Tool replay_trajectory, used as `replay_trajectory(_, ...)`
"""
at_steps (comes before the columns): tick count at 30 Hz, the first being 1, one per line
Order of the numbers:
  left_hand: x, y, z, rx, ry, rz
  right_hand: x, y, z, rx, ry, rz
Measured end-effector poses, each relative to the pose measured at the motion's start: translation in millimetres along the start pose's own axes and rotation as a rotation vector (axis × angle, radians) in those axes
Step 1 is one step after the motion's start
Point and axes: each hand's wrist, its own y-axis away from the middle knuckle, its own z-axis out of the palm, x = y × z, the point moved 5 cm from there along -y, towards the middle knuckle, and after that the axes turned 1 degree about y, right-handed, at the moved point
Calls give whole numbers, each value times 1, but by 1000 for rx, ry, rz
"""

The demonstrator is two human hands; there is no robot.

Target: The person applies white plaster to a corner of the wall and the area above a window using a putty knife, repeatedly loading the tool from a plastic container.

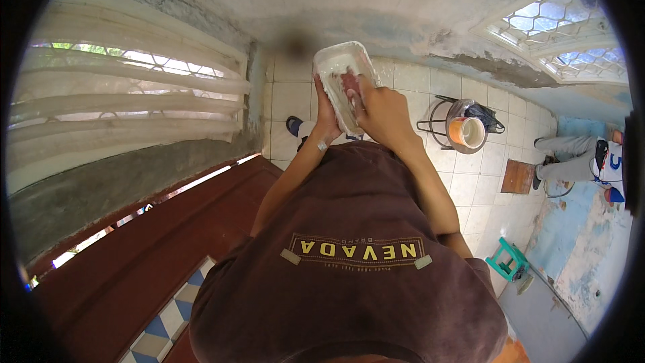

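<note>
A white, paint-smeared tray (327, 60) with raised sides is held up in front of me. My left hand (326, 117) grips its left side, with the palm against the wall of the tray. My right hand (386, 114) reaches over the right side with its fingers bent down inside. At its fingertips is a reddish patch (349, 83) against the white; whether it is a tool, a rag or a stain, I cannot tell. What the right fingers close on is hidden behind the hand.
To the right, a round stool (441, 128) bears an orange-and-white bucket (467, 133) and a black plastic bag (492, 119). A green plastic stool (508, 260) stands lower right. Another person (571, 158) is at the far right by a peeling wall. A curtained window (127, 94) lies left.
</note>
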Motion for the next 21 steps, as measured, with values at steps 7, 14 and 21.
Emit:
replay_trajectory(7, 1, -6, 7, -87, -31, 59, 23, -5, 5, -42, 24, 50)
replay_trajectory(14, -7, -13, 1, -61, 38, -32, 28, 4, 16, -2, -32, 41)
replay_trajectory(21, -3, -16, 4, -13, -111, 81, 28, 7, -1, 122, -206, 84)
